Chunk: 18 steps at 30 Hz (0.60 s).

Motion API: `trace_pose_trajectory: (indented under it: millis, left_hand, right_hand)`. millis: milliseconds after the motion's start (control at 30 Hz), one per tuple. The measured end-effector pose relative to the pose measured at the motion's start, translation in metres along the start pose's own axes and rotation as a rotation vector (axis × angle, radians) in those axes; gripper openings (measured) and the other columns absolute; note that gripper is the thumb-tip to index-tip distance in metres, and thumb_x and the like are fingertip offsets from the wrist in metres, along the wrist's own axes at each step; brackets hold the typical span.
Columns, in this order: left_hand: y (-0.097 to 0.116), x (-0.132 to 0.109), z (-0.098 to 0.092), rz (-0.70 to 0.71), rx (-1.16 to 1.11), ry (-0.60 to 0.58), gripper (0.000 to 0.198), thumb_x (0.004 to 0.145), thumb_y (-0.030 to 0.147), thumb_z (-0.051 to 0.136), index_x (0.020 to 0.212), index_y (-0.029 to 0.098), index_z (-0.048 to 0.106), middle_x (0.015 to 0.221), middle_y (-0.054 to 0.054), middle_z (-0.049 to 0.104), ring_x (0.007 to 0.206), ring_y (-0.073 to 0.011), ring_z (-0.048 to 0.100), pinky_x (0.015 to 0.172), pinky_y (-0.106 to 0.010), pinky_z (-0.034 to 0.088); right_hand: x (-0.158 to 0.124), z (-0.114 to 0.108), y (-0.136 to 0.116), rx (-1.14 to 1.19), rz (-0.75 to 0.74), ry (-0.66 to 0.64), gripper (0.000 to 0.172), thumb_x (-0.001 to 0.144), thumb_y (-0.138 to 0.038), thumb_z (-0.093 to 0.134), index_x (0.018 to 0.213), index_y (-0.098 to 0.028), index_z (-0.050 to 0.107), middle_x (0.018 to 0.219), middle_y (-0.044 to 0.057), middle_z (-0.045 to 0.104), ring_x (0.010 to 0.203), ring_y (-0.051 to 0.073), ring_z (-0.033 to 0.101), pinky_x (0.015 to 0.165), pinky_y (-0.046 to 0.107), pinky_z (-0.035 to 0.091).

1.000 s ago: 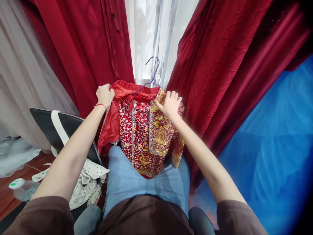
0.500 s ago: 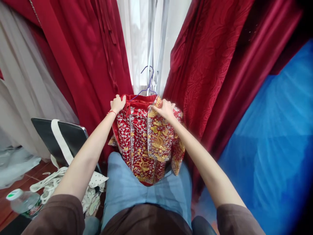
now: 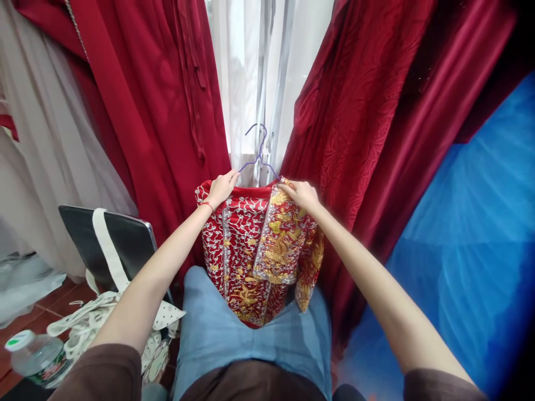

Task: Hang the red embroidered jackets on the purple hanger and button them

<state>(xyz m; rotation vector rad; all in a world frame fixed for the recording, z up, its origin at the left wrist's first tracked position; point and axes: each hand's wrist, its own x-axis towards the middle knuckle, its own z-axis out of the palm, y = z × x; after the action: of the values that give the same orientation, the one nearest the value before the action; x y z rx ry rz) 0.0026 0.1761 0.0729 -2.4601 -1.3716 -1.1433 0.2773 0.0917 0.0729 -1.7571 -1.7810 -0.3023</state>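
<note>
A small red jacket (image 3: 259, 250) with gold and silver embroidery hangs on a purple wire hanger (image 3: 258, 150) over my lap. My left hand (image 3: 221, 188) is closed on the jacket's left shoulder near the collar. My right hand (image 3: 303, 195) grips the right shoulder, fingers curled over the embroidered edge. The hanger's hook stands up between my two hands, in front of a white curtain (image 3: 246, 78). The jacket's hem rests against my blue jeans (image 3: 234, 334).
Dark red gowns (image 3: 146, 100) hang at left and patterned red fabric (image 3: 359, 111) at right. Blue sheeting (image 3: 468, 245) fills the right side. At left are a black chair (image 3: 125, 239) with a white tote bag (image 3: 104, 317) and a plastic water bottle (image 3: 35, 356) on the floor.
Both hands have moved inward and up along the jacket's shoulders toward the hanger. The left front, folded open before with its red lining showing, now lies closed over the hanger.
</note>
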Motion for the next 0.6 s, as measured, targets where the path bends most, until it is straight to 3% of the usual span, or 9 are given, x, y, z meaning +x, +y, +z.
trace_pose_trajectory:
  millis: [167, 300, 500, 600]
  left_hand:
    - [-0.001, -0.002, -0.007, -0.028, -0.034, 0.004, 0.038, 0.103, 0.045, 0.034, 0.099, 0.024, 0.066, 0.088, -0.004, 0.071, 0.086, -0.0231, 0.067, 0.072, -0.026, 0.038]
    - [-0.001, -0.004, -0.009, -0.096, -0.080, 0.031, 0.042, 0.102, 0.049, 0.034, 0.096, 0.024, 0.068, 0.092, -0.003, 0.073, 0.089, -0.0237, 0.066, 0.075, -0.027, 0.039]
    - [0.001, -0.008, -0.019, -0.122, -0.130, -0.007, 0.045, 0.101, 0.052, 0.033, 0.097, 0.025, 0.069, 0.100, -0.005, 0.075, 0.096, -0.0250, 0.066, 0.080, -0.029, 0.041]
    - [0.001, -0.006, -0.015, -0.151, -0.124, 0.007, 0.045, 0.100, 0.052, 0.033, 0.099, 0.025, 0.069, 0.102, -0.006, 0.075, 0.101, -0.0267, 0.066, 0.084, -0.030, 0.042]
  right_hand:
    - [-0.029, -0.019, 0.009, -0.017, -0.048, 0.036, 0.047, 0.098, -0.058, 0.044, 0.111, -0.027, 0.076, 0.088, 0.006, 0.076, 0.077, 0.021, 0.067, 0.062, 0.026, 0.035]
    - [-0.056, -0.041, 0.011, -0.197, -0.013, 0.068, 0.047, 0.099, -0.055, 0.043, 0.110, -0.024, 0.076, 0.087, 0.010, 0.077, 0.077, 0.022, 0.068, 0.061, 0.027, 0.035]
    - [-0.078, -0.074, 0.021, -0.414, 0.235, 0.085, 0.056, 0.097, -0.057, 0.040, 0.101, -0.015, 0.077, 0.088, 0.018, 0.074, 0.083, 0.029, 0.068, 0.066, 0.032, 0.040]
    - [-0.091, -0.090, 0.034, -0.361, 0.368, 0.037, 0.060, 0.096, -0.058, 0.040, 0.080, -0.011, 0.074, 0.077, 0.019, 0.070, 0.075, 0.028, 0.065, 0.064, 0.033, 0.040]
